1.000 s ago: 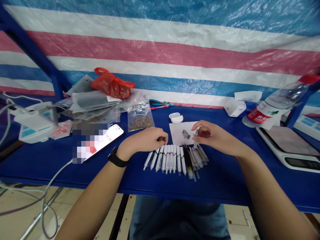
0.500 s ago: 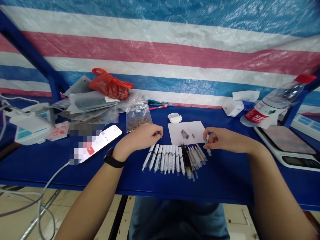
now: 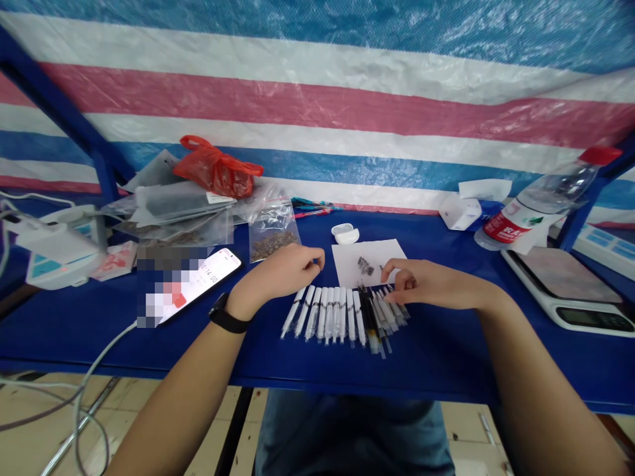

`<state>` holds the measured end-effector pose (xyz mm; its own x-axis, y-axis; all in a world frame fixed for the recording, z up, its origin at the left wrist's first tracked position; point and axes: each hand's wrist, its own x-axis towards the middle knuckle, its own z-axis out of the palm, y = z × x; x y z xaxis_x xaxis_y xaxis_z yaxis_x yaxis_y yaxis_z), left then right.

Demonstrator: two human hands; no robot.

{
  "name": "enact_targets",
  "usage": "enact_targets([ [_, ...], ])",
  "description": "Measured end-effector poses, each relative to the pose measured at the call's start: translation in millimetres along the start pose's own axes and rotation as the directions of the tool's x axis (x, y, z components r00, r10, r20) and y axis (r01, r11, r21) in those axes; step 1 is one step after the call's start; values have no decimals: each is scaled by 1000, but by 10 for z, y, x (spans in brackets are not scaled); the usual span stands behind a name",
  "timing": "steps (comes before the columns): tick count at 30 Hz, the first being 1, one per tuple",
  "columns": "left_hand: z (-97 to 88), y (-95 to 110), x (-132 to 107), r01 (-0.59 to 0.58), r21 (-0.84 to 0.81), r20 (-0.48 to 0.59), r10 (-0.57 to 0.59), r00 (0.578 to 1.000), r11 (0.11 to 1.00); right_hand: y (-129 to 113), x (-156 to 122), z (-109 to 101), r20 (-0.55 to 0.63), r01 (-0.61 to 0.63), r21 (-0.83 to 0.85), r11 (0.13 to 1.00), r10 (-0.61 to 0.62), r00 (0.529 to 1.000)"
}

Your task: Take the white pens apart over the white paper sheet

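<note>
A row of several white and dark pen refills lies on the blue table in front of me. My left hand rests curled at the row's left end, fingertips pinched together; what they hold is hidden. My right hand sits over the right end of the row, its fingers bent down onto the refills. Behind the row lies a white paper sheet carrying a small heap of dark small parts.
A phone lies at the left with a cable. Plastic bags, a red bag and a bag of brown bits sit behind. A white case, a water bottle and a scale are also there.
My right hand went from the paper out to the right end of the row, then back left onto the refills. My left hand stayed almost still.
</note>
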<state>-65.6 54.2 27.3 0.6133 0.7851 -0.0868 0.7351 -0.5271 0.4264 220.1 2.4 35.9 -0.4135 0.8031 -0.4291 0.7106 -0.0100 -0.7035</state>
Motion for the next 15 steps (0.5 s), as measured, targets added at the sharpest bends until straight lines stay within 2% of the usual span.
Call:
enact_targets([
  [4, 4, -11, 1, -1, -7, -13, 0, 1000, 1000, -28, 2, 4, -140, 23, -41, 999, -29, 990],
  [6, 4, -16, 1, -2, -11, -20, 2, 1000, 1000, -31, 9, 10, -164, 30, -72, 997, -42, 985],
  [15, 9, -11, 3, 4, -7, -13, -4, 1000, 1000, -90, 59, 93, -47, 12, -161, 987, -19, 999],
])
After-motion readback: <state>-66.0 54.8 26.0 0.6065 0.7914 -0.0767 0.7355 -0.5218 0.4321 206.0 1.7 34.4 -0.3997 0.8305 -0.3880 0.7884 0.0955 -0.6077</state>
